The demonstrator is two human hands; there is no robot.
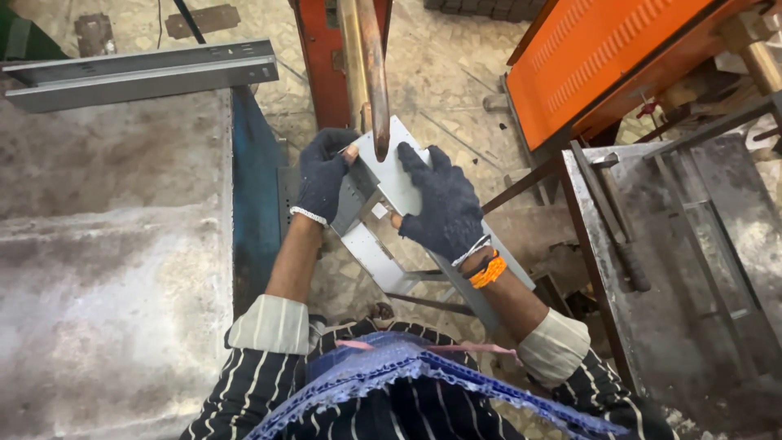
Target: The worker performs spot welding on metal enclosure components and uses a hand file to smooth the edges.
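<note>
Head view shows no packages or labels; an orange machine housing with slotted vents fills the upper right. Both gloved hands hold a pale grey sheet-metal bracket, flat with bent edges and a small square cutout, tilted under a copper-coloured rod. Left hand has its grip closed on the bracket's left edge; right hand grips its right side. A grey steel desk lies left, carrying a metal channel.
</note>
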